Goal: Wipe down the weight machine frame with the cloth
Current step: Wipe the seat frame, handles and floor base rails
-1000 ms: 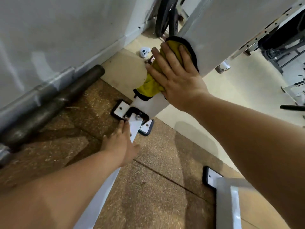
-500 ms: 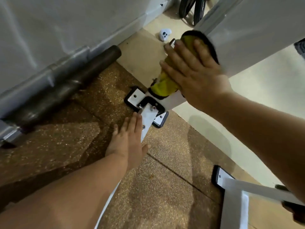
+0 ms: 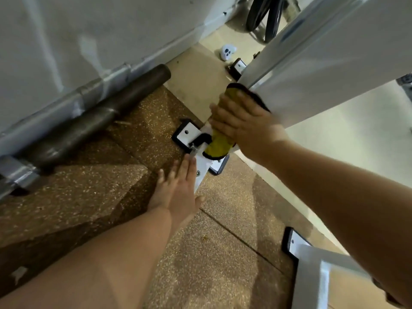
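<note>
Showing, at far left, a dark steel bar (image 3: 89, 121) lying along the foot of a pale wall (image 3: 100, 30), on speckled brown floor matting (image 3: 89, 197). Laying the left hand (image 3: 176, 188) palm down, partly on the matting and partly on a low white rail (image 3: 201, 172) of the machine; keeping its fingers (image 3: 185, 168) straight and pressed together, thumb splayed out to the side. Pointing those fingertips toward a white base plate (image 3: 186, 134) edged in black and bolted at the foot of the upright. Draping the yellow, black-hemmed cloth (image 3: 217, 146) down the lowest part of the weight machine frame (image 3: 323, 63), its bottom edge just above the base plate. Pressing the cloth against the white upright with the right hand (image 3: 243, 121), fingers (image 3: 219, 119) lying close together across the fabric and bending over the upright's left edge, somewhat blurred. Including, beyond the hand, a small white object (image 3: 227, 53) on the tan floor and dark wheel-like discs (image 3: 265, 16) near the wall. Showing, at lower right, a second white foot (image 3: 312, 264) of the frame, well apart from the cloth.
</note>
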